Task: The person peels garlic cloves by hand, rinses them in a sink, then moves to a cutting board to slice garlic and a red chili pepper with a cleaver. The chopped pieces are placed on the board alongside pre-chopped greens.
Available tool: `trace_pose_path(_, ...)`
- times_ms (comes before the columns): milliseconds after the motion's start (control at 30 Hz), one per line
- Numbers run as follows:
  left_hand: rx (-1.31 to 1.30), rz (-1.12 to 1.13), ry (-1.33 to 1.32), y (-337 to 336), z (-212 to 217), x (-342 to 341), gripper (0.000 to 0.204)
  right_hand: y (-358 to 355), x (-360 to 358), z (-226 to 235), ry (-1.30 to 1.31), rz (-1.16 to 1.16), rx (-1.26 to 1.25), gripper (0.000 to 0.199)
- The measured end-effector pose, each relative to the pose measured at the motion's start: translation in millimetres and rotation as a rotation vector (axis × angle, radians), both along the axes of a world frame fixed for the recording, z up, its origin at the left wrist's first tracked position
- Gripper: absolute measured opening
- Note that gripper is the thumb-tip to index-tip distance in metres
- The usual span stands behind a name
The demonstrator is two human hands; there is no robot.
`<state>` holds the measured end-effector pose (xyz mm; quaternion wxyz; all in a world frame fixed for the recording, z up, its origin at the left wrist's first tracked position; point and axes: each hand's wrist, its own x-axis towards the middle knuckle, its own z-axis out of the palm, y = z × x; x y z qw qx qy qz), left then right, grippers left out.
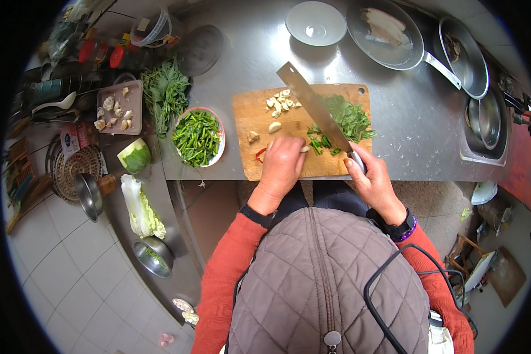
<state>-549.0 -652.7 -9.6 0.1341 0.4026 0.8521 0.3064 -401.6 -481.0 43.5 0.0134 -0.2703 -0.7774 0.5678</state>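
My right hand (369, 177) is wrapped round the handle of a cleaver (315, 106), its broad blade slanting up and left over a wooden cutting board (245, 121). My left hand (282, 164) rests at the board's near edge with curled fingers, a small pale garlic clove (305, 149) showing at their tips. Peeled cloves (282, 101) are heaped toward the board's far side, and a single clove (275, 127) lies just beyond my left hand. A red chili (259, 155) is beside that hand. Leafy greens (348, 115) and cut green pieces (318, 141) lie right of the blade, partly covered by it.
Left of the board stands a bowl of chopped green stalks (197, 137), near a bunch of herbs (164, 94) and a tray of garlic (121, 109). A white bowl (316, 23) and a frying pan with fish (389, 53) stand beyond. Metal bowls (484, 118) stand far right.
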Motion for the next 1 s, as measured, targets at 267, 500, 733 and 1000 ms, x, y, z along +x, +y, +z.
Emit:
trace_pose_path(267,0.016,0.157,0.182,-4.9,-10.7,-41.8,0.021,1.0,-3.8,-1.3,0.025,-0.013,-0.024,0.035)
trace_pose_path(500,-0.036,0.030,0.385,1.6,-24.4,-36.1,0.010,4.0,-12.6,5.1,-0.061,0.013,-0.033,0.036)
trace_pose_path(733,0.135,0.217,-0.035,-15.4,7.0,-34.4,0.019,5.5,-11.6,4.6,-0.013,0.023,0.015,0.035)
trace_pose_path(1000,-0.032,0.122,-0.145,-44.0,28.3,11.8,0.015,1.7,-13.7,0.9,0.029,0.026,-0.014,0.035)
